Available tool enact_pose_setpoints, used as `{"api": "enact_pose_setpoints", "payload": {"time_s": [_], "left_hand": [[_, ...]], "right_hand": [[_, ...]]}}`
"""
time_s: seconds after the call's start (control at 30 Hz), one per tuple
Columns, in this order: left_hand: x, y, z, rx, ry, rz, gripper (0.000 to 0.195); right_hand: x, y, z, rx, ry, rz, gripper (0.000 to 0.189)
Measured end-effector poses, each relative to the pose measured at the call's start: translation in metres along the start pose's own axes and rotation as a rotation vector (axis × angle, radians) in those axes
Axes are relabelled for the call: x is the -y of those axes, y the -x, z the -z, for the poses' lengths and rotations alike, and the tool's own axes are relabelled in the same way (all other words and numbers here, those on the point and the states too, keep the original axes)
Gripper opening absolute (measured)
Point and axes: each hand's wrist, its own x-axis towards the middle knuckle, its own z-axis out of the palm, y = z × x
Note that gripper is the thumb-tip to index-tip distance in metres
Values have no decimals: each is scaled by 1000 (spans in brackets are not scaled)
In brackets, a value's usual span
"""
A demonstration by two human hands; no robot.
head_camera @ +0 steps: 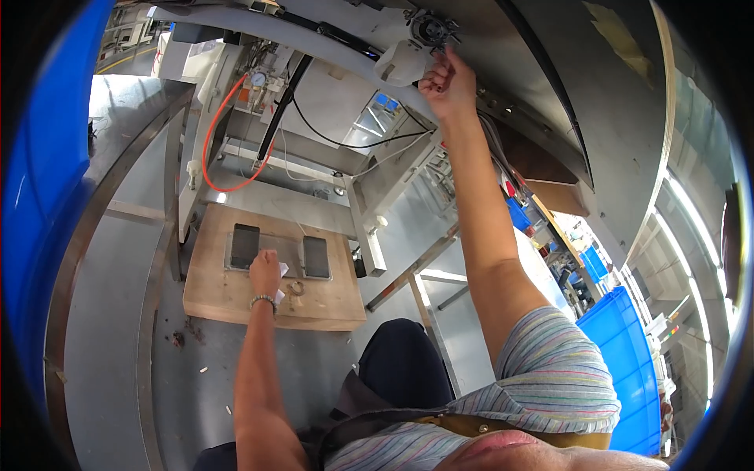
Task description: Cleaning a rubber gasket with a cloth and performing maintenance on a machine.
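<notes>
My left hand (pixel 265 275) is low over a wooden board (pixel 224 300) near the floor, its fingers curled around a white scrap (pixel 283 270), paper or cloth. Two dark rectangular pads, a left one (pixel 245 242) and a right one (pixel 316 256), are set on that board. A small ring-shaped item (pixel 296 288) lies beside my wrist. Overhead, my right hand (pixel 449 85) reaches up with bent fingers to a round metal mechanism (pixel 430 29) under a machine, which looks like a sewing machine's hook assembly. A whitish plastic cover (pixel 402 63) is next to it. What those fingertips grip is hidden.
An orange air hose (pixel 205 154) loops by a pressure gauge (pixel 258 78) and a black strut (pixel 284 109) at the machine's metal frame (pixel 368 241). A metal-edged table (pixel 138 106) stands left. One blue bin (pixel 624 371) is at right. Bits of debris (pixel 178 338) lie on the floor.
</notes>
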Motion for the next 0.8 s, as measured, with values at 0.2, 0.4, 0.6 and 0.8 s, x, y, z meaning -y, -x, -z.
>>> {"api": "enact_pose_setpoints", "payload": {"time_s": [0.2, 0.4, 0.6, 0.8], "left_hand": [[8, -2, -2, -3, -17, 52, 34], [7, 0, -5, 1, -12, 3, 37], [11, -1, 2, -16, 5, -20, 34], [9, -1, 2, -8, 29, -3, 34]], "right_hand": [[6, 3, -42, 122, -448, 31, 19], [12, -24, -51, 91, -508, -53, 17], [5, -31, -50, -58, -368, 125, 7], [1, -28, -58, -166, -315, 203, 13]]}}
